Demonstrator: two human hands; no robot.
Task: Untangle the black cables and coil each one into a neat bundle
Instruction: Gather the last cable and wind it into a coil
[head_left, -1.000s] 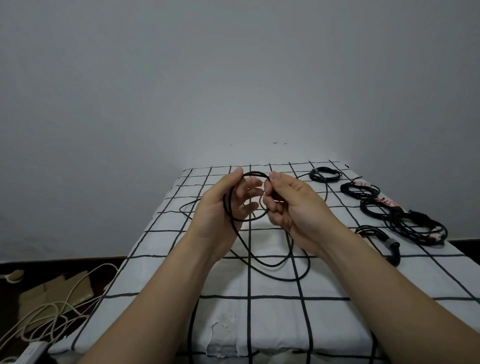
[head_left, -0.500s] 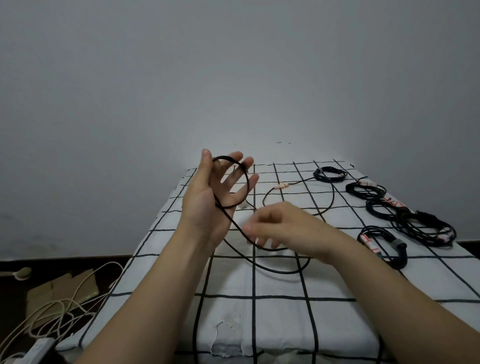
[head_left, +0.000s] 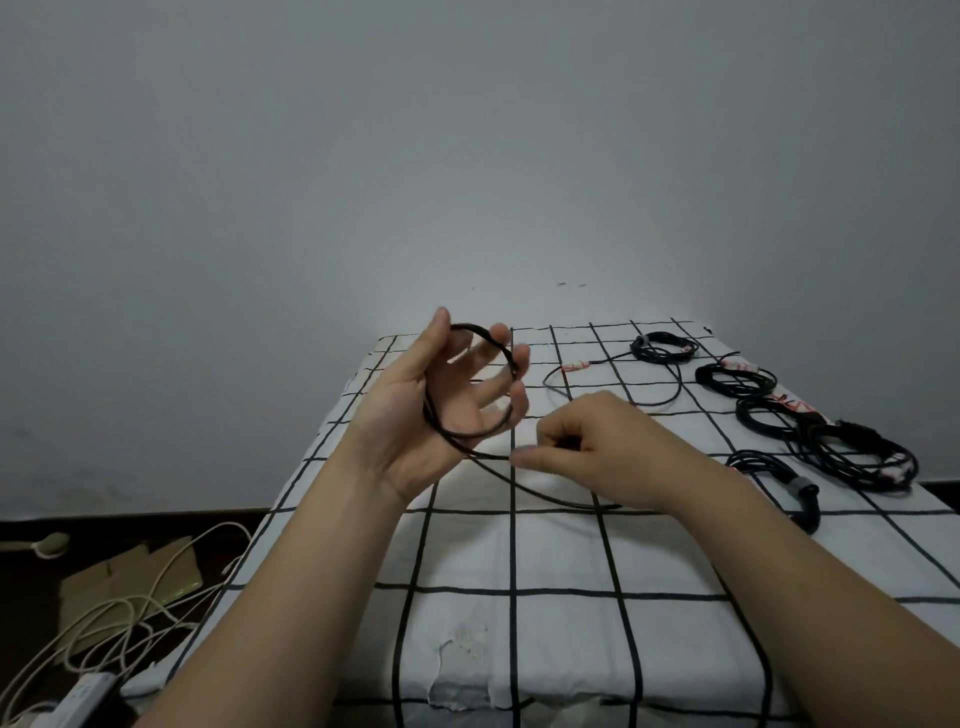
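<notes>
Cable (head_left: 470, 328) loops are carried on spread left hand (head_left: 415, 415); slack is pinched by right hand (head_left: 597, 447). Loops may be tugged off.

Black cable (head_left: 470, 434) looks matt, with a smooth, rubbery-looking sheath. Under it the white cloth (head_left: 561, 551) is soft woven fabric, creased, with a rough frayed patch (head_left: 462, 644) near the front edge. Off to the side, dull brown cardboard (head_left: 130, 571).

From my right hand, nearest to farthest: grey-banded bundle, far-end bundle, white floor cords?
From the right hand, head view:
1. grey-banded bundle, just to its right.
2. far-end bundle, at the table back edge.
3. white floor cords, below left.
</notes>
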